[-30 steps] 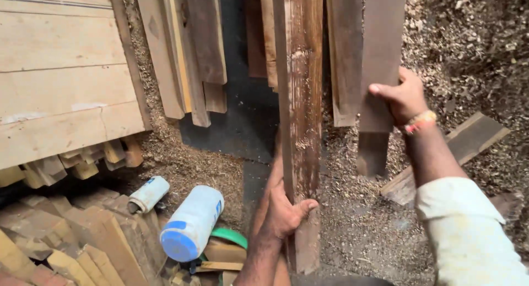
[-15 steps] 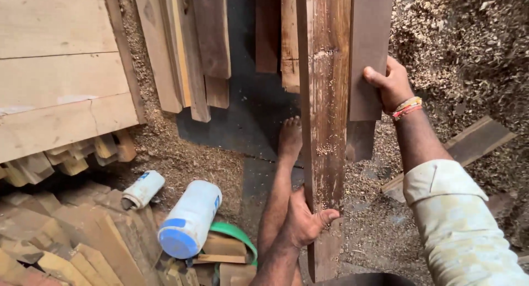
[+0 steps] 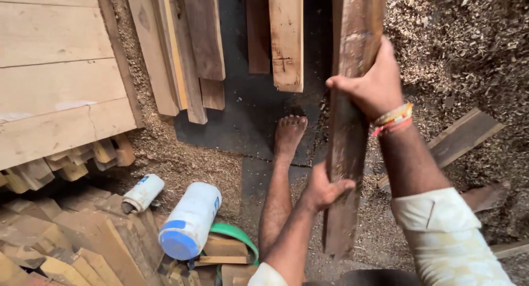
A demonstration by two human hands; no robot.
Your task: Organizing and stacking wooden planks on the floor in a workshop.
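Observation:
A long dark wooden plank (image 3: 348, 137) stands almost upright in front of me, lifted off the floor. My right hand (image 3: 370, 86) grips it high up, a coloured bracelet at the wrist. My left hand (image 3: 322, 188) clasps its left edge lower down. Behind the plank my bare foot (image 3: 287, 135) rests on a dark floor mat (image 3: 242, 115).
Several planks (image 3: 190, 49) lean at the top, with a wide pale board stack (image 3: 55, 82) on the left. A white and blue plastic can (image 3: 190, 220), a small bottle (image 3: 143, 192), a green ring (image 3: 239, 236) and wood offcuts (image 3: 82, 242) lie lower left. Sawdust (image 3: 463, 49) covers the right, with a loose plank (image 3: 457, 137).
The plank has come off the leaning stack toward me. My right hand has shifted from a neighbouring plank onto it. My left hand has slid up its edge.

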